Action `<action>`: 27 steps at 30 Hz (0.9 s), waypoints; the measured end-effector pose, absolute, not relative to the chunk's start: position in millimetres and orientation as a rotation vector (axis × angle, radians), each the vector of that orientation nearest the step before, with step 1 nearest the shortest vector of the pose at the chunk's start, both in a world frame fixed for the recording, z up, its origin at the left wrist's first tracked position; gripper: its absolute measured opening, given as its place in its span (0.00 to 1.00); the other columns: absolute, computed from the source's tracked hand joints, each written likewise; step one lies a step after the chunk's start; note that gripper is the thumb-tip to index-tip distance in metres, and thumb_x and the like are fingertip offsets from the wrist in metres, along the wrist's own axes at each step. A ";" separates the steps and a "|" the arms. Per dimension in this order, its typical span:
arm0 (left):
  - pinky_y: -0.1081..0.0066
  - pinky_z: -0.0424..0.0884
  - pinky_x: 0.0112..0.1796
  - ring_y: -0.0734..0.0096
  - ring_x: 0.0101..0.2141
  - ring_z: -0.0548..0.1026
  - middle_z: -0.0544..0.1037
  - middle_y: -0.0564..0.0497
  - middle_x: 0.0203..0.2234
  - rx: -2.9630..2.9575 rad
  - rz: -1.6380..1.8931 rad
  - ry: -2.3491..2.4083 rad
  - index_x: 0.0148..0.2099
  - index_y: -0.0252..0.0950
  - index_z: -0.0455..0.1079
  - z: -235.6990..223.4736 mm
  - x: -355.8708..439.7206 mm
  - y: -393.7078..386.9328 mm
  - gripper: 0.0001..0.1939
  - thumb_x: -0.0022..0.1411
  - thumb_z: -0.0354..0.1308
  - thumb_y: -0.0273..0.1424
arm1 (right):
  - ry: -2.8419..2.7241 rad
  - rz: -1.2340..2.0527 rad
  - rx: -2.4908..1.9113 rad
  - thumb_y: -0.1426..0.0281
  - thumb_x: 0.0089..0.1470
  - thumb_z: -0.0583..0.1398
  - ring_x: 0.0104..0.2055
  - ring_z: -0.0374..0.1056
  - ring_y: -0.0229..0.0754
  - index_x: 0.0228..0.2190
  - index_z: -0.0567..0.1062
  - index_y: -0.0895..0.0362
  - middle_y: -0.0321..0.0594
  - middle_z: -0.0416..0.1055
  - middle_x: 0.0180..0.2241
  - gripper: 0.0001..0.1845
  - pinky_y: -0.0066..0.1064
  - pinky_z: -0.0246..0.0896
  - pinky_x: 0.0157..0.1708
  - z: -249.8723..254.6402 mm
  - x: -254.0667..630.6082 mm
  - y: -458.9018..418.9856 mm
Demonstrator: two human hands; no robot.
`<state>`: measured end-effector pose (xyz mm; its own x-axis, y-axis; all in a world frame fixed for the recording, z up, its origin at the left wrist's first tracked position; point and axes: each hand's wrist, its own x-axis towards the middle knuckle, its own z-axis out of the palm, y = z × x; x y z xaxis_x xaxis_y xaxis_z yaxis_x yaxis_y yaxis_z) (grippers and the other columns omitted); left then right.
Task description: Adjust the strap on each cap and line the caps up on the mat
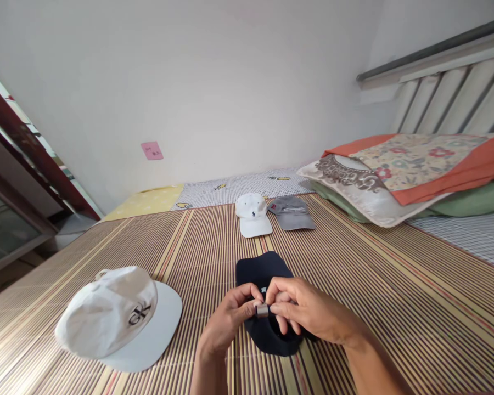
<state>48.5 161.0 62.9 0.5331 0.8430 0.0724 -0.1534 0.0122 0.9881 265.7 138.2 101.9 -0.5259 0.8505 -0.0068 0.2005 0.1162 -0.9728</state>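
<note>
A dark navy baseball cap (265,266) lies in front of me on a striped bamboo mat, its brim pointing away. Both hands meet over its back strap, where a small metal buckle (262,311) shows between them. My left hand (233,314) pinches the buckle's left side with thumb and forefinger. From the right, my right hand (302,307) grips the strap beside the buckle, its fingers curled and partly hiding the strap. To the left rests a white cap (107,318) with dark "CK" lettering, apart from my hands.
Farther back, a small white cap (253,214) sits beside a grey cap (292,213). Pillows with an orange-edged floral cover (420,162) are stacked at the right, below a white radiator (456,99). The bamboo mat (201,247) reaches toward the wall, which carries a pink note (152,151).
</note>
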 end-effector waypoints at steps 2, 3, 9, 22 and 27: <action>0.71 0.55 0.34 0.72 0.29 0.61 0.68 0.55 0.26 1.351 0.857 0.685 0.34 0.36 0.73 62.7 48.9 161.3 0.21 0.60 0.70 0.49 | -1.791 1.478 -1.022 0.77 0.61 0.58 0.21 0.67 0.33 0.35 0.71 0.55 0.33 0.78 0.23 0.05 0.22 0.61 0.22 102.3 263.8 136.9; 0.71 0.55 0.34 0.72 0.30 0.61 0.68 0.55 0.26 1.357 0.850 0.696 0.33 0.36 0.73 62.6 49.1 161.4 0.21 0.60 0.70 0.49 | -1.779 1.493 -1.024 0.77 0.61 0.59 0.22 0.69 0.33 0.35 0.70 0.55 0.33 0.78 0.23 0.05 0.22 0.63 0.23 102.5 262.9 136.6; 0.72 0.56 0.33 0.72 0.28 0.62 0.70 0.54 0.25 1.359 0.816 0.730 0.33 0.36 0.73 64.5 48.1 161.2 0.19 0.61 0.69 0.47 | -1.810 1.361 -1.101 0.67 0.64 0.63 0.32 0.75 0.39 0.38 0.76 0.55 0.38 0.80 0.31 0.05 0.29 0.67 0.33 103.3 271.5 139.6; 0.73 0.57 0.30 0.74 0.26 0.61 0.68 0.55 0.24 1.287 0.926 0.749 0.34 0.36 0.74 58.8 41.2 166.4 0.19 0.60 0.71 0.46 | -1.838 1.232 -1.171 0.62 0.53 0.71 0.53 0.75 0.52 0.44 0.83 0.51 0.42 0.82 0.47 0.16 0.43 0.66 0.56 110.1 326.4 135.1; 0.74 0.58 0.30 0.75 0.26 0.61 0.69 0.55 0.24 1.284 0.924 0.738 0.35 0.36 0.74 57.9 41.3 166.4 0.19 0.59 0.72 0.46 | -1.865 1.292 -1.184 0.70 0.49 0.72 0.48 0.77 0.51 0.42 0.84 0.53 0.40 0.83 0.43 0.16 0.40 0.68 0.51 107.2 312.9 135.0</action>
